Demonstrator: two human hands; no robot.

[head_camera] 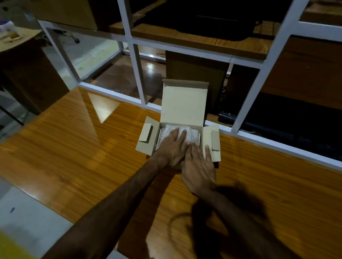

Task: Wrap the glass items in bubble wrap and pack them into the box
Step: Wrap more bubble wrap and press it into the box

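Note:
A small cardboard box stands open on the wooden table, its lid upright at the back and its side flaps spread out. Inside lies a white bubble-wrap bundle; the glass within it is hidden. My left hand lies flat on the bundle with straight fingers, pressing it down. My right hand rests beside it over the box's front right corner, fingers straight, the thumb on the right flap.
A white-framed glass partition runs along the table's far edge right behind the box. Beyond it are wooden shelves and a brown carton. The table's left edge drops to a pale floor.

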